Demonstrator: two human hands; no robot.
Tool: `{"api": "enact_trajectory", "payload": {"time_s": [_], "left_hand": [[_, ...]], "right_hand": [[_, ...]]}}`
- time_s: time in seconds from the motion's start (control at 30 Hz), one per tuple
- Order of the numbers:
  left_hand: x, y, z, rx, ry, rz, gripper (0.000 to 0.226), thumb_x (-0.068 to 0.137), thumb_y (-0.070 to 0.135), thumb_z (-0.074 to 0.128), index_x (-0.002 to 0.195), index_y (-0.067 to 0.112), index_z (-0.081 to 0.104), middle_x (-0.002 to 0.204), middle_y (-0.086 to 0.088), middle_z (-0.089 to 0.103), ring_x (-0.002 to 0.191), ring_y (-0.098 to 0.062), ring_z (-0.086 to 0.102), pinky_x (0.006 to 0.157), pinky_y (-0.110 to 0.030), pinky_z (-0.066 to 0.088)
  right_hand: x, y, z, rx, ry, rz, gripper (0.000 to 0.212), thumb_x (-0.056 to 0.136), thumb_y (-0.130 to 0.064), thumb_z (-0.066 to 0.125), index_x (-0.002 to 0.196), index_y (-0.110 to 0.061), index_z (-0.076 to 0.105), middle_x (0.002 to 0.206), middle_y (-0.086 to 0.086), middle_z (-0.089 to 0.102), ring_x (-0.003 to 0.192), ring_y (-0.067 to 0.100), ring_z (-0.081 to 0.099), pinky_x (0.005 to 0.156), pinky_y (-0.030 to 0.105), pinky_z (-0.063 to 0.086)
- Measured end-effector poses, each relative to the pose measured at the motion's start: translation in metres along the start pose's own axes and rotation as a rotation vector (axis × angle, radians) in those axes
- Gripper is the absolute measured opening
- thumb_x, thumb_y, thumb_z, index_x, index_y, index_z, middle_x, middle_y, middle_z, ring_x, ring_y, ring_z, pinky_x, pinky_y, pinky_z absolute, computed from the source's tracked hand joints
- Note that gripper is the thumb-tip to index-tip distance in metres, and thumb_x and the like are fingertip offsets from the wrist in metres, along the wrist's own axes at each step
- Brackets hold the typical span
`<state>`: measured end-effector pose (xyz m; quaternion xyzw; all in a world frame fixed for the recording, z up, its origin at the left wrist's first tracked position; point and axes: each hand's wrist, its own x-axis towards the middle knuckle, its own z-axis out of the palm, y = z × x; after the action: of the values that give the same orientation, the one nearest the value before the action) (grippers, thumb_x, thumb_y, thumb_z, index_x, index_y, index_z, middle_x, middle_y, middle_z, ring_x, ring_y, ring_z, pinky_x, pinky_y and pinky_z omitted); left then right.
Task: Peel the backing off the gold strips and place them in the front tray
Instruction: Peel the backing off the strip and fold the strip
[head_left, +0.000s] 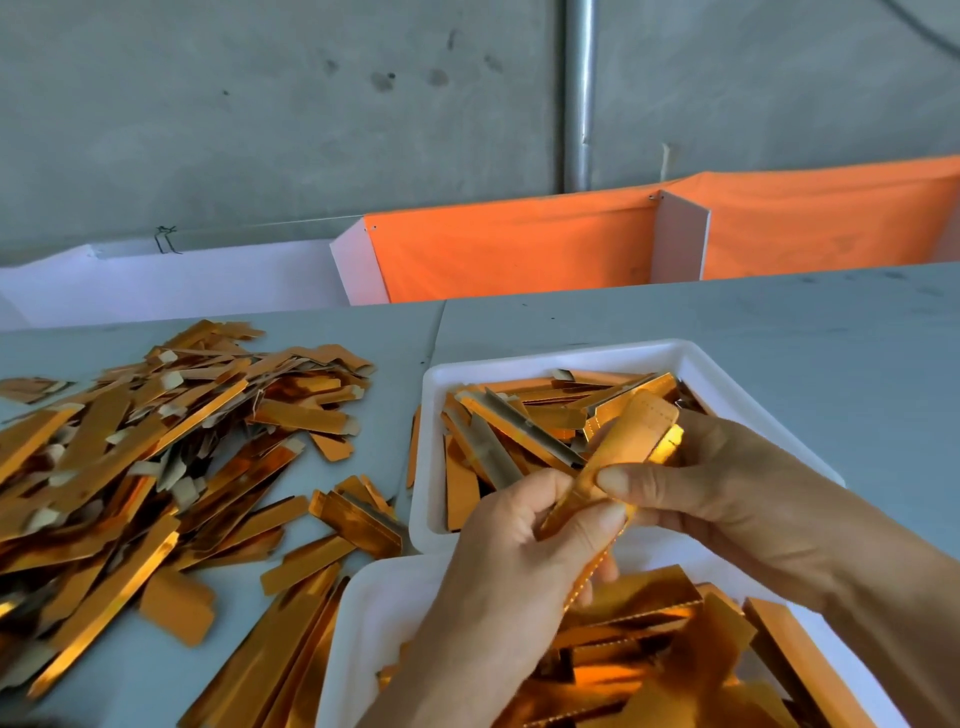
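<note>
Both hands, left (511, 525) and right (727, 483), pinch one gold strip (618, 457) above the tray rim (431, 499).

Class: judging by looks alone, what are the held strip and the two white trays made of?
Held strip: probably thin metallised foil or film; it mirrors light and bends. Far tray and near tray: likely foam or moulded plastic; matte white, thick rounded rims.

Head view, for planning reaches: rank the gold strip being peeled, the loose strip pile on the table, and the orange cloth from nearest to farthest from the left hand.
1. Gold strip: pinched in the left hand.
2. Loose strip pile: on the table, to its left.
3. Orange cloth: beyond the table's far edge.
</note>
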<state>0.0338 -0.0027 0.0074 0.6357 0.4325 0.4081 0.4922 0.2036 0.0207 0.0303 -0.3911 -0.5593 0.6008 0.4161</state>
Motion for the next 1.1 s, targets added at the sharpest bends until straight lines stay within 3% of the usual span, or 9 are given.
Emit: {"api": "enact_trajectory", "payload": {"time_s": [0.23,0.33,0.43,0.57,0.67,0.77,0.93,1.03,1.1], "left_hand": [[-0.001,0.005,0.003,0.071,0.114,-0.002,0.038,0.080,0.060,0.045,0.077,0.026,0.062,0.048,0.007,0.049,0.042,-0.001,0.044,0.041,-0.010,0.032],[-0.002,0.005,0.007,0.091,0.125,-0.039,0.052,0.073,0.068,0.038,0.074,0.021,0.060,0.041,0.007,0.045,0.036,-0.002,0.044,0.039,-0.009,0.032],[-0.003,0.005,0.009,0.119,0.130,-0.097,0.057,0.073,0.072,0.032,0.072,0.021,0.058,0.040,0.005,0.046,0.033,-0.004,0.045,0.040,-0.013,0.036],[0.001,0.004,0.004,0.094,0.159,-0.055,0.060,0.078,0.071,0.028,0.074,0.021,0.059,0.056,0.000,0.064,0.047,-0.005,0.060,0.049,-0.013,0.047],[0.003,0.002,0.001,0.033,0.130,-0.008,0.044,0.069,0.065,0.054,0.093,0.030,0.063,0.080,0.006,0.071,0.064,-0.004,0.066,0.055,-0.012,0.048],[0.005,0.000,-0.004,-0.215,0.076,-0.093,0.029,0.072,0.045,0.065,0.093,0.025,0.070,0.073,0.002,0.069,0.056,-0.008,0.060,0.053,-0.017,0.046],[0.006,0.000,-0.006,-0.632,-0.078,-0.247,0.022,0.075,0.030,0.066,0.084,0.013,0.075,0.065,-0.005,0.060,0.041,-0.008,0.043,0.039,-0.017,0.033],[0.004,0.005,-0.005,-0.506,-0.056,-0.261,0.028,0.076,0.041,0.063,0.088,0.019,0.075,0.075,-0.003,0.070,0.049,-0.010,0.056,0.045,-0.018,0.044],[0.005,0.004,-0.005,-0.236,0.077,-0.216,0.039,0.077,0.055,0.053,0.099,0.028,0.070,0.088,0.006,0.074,0.068,-0.006,0.067,0.056,-0.015,0.050]], "right_hand": [[0.004,0.001,0.022,-0.140,0.273,-0.111,0.017,0.065,-0.029,0.075,0.069,-0.015,0.067,0.061,0.001,0.067,0.054,0.011,0.064,0.055,0.016,0.050],[0.005,0.006,0.023,-0.260,0.359,-0.088,0.037,0.077,-0.050,0.062,0.065,-0.015,0.060,0.055,0.001,0.063,0.048,0.010,0.057,0.054,0.016,0.047],[0.001,0.004,0.015,-0.209,0.265,-0.010,0.047,0.081,-0.059,0.051,0.069,-0.015,0.063,0.062,0.004,0.062,0.057,0.011,0.058,0.060,0.018,0.048],[0.002,0.001,-0.001,-0.087,0.257,-0.022,0.024,0.086,-0.033,0.059,0.092,-0.011,0.068,0.063,0.008,0.056,0.054,0.014,0.051,0.054,0.020,0.046],[0.004,0.004,-0.005,-0.041,0.263,-0.067,0.020,0.086,-0.026,0.062,0.103,-0.016,0.066,0.066,0.009,0.058,0.051,0.014,0.053,0.050,0.020,0.047],[0.003,0.002,-0.011,0.101,0.192,-0.106,0.041,0.078,-0.040,0.064,0.104,-0.008,0.067,0.067,0.008,0.061,0.056,0.013,0.058,0.050,0.018,0.049],[-0.001,-0.005,-0.025,0.298,0.016,-0.092,0.040,0.068,-0.029,0.080,0.097,-0.003,0.070,0.085,0.009,0.068,0.067,0.012,0.066,0.051,0.020,0.052],[-0.001,-0.005,-0.026,0.224,0.036,-0.117,0.046,0.056,-0.041,0.089,0.081,-0.008,0.068,0.069,0.010,0.062,0.057,0.013,0.060,0.050,0.020,0.050],[0.000,-0.004,-0.025,0.077,0.114,-0.132,0.042,0.058,-0.045,0.085,0.076,-0.011,0.067,0.062,0.009,0.059,0.053,0.013,0.055,0.049,0.019,0.048]]}}
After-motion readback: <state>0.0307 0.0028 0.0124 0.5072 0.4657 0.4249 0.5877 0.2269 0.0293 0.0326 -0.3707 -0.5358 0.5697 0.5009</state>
